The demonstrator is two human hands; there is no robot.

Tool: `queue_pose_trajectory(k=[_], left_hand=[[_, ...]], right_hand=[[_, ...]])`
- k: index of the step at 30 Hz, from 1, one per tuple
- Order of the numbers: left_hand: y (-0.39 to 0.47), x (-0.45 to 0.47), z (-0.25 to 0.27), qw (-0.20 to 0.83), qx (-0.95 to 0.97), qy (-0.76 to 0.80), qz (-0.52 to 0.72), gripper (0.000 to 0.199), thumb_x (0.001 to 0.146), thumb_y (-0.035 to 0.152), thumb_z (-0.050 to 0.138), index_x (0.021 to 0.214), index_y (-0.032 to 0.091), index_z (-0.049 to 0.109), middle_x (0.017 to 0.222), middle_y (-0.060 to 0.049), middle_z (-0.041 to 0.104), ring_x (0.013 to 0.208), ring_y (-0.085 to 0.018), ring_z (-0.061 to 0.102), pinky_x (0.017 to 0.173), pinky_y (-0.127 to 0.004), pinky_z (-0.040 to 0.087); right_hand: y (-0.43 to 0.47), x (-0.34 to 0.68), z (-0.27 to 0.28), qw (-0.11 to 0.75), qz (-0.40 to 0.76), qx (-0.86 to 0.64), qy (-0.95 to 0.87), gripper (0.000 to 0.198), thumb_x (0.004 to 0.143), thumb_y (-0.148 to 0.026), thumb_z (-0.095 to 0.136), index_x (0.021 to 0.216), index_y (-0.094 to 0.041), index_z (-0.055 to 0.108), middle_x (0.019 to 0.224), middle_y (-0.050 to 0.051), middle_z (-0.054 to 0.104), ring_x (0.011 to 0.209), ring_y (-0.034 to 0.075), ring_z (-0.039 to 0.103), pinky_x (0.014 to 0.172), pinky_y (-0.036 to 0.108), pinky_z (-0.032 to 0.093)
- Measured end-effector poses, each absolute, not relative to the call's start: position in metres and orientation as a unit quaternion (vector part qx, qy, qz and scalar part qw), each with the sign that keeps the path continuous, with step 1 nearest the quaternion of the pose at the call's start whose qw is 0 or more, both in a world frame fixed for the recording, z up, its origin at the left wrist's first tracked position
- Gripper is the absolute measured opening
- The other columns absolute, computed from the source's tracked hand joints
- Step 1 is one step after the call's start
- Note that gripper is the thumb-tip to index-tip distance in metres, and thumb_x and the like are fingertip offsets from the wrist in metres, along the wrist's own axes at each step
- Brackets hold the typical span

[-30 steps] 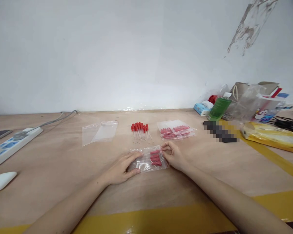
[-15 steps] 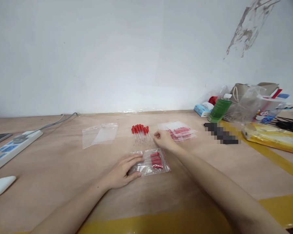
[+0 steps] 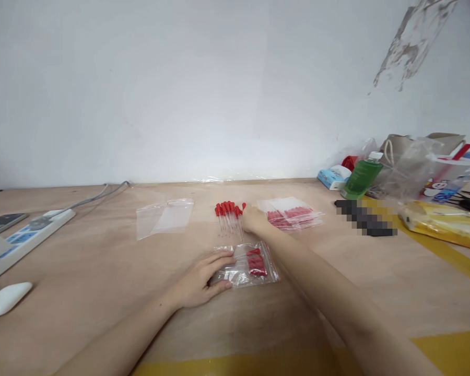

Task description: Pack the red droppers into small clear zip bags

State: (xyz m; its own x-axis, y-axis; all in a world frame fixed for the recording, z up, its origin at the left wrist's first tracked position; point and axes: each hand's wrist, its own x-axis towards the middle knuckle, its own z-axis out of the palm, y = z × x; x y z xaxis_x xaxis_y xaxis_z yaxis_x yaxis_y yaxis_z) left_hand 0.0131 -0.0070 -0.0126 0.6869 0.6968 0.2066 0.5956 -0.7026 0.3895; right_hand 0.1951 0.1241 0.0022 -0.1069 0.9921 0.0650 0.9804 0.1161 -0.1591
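Several droppers (image 3: 227, 211) at right hand (image 3: 254, 219), pinch unclear; left hand (image 3: 200, 279) spread on edge of bag (image 3: 241, 275), room leftward

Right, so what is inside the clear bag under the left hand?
Several red-ended pieces show inside the clear bag, their red ends toward its right side. The left hand covers part of the bag's left end, so whatever lies beneath it is hidden.
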Motion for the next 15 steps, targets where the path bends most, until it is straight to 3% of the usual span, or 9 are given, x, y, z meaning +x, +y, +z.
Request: queue_pose_trajectory(k=[5, 8, 12, 15], left_hand=[[-0.007, 0.013, -0.014, 0.149, 0.907, 0.355, 0.172, 0.045, 0.087, 0.039, 0.049, 0.129, 0.025, 0.041, 0.135, -0.005, 0.04, 0.124, -0.021, 0.036, 0.103, -0.039, 0.033], [-0.008, 0.013, -0.014, 0.151, 0.905, 0.362, 0.165, 0.045, 0.087, 0.04, 0.049, 0.129, 0.025, 0.041, 0.136, -0.005, 0.04, 0.125, -0.022, 0.036, 0.103, -0.04, 0.033], [-0.008, 0.012, -0.013, 0.156, 0.905, 0.362, 0.16, 0.043, 0.088, 0.039, 0.048, 0.128, 0.025, 0.041, 0.136, -0.004, 0.039, 0.125, -0.022, 0.035, 0.103, -0.041, 0.032], [-0.008, 0.012, -0.012, 0.153, 0.906, 0.362, 0.161, 0.043, 0.088, 0.039, 0.047, 0.128, 0.026, 0.041, 0.137, -0.004, 0.039, 0.125, -0.023, 0.035, 0.103, -0.042, 0.033]], right_hand=[[0.112, 0.203, 0.002, 0.101, -0.069, -0.621, -0.774, 0.034, 0.087, -0.014, 0.033, 0.116, -0.015, 0.049, 0.111, 0.017, 0.053, 0.102, 0.026, 0.049, 0.08, 0.038, 0.036], [0.105, 0.214, 0.006, 0.108, -0.11, -0.617, -0.772, 0.036, 0.086, -0.011, 0.031, 0.118, -0.009, 0.046, 0.108, 0.02, 0.052, 0.097, 0.026, 0.049, 0.076, 0.037, 0.036], [0.094, 0.24, 0.016, 0.122, -0.187, -0.615, -0.757, 0.028, 0.08, -0.005, 0.035, 0.096, -0.002, 0.057, 0.097, 0.021, 0.054, 0.093, 0.029, 0.048, 0.075, 0.039, 0.035], [0.078, 0.268, 0.017, 0.221, -0.14, -0.596, -0.759, 0.021, 0.078, -0.009, 0.039, 0.086, -0.008, 0.059, 0.093, 0.018, 0.055, 0.093, 0.027, 0.047, 0.078, 0.038, 0.035]])
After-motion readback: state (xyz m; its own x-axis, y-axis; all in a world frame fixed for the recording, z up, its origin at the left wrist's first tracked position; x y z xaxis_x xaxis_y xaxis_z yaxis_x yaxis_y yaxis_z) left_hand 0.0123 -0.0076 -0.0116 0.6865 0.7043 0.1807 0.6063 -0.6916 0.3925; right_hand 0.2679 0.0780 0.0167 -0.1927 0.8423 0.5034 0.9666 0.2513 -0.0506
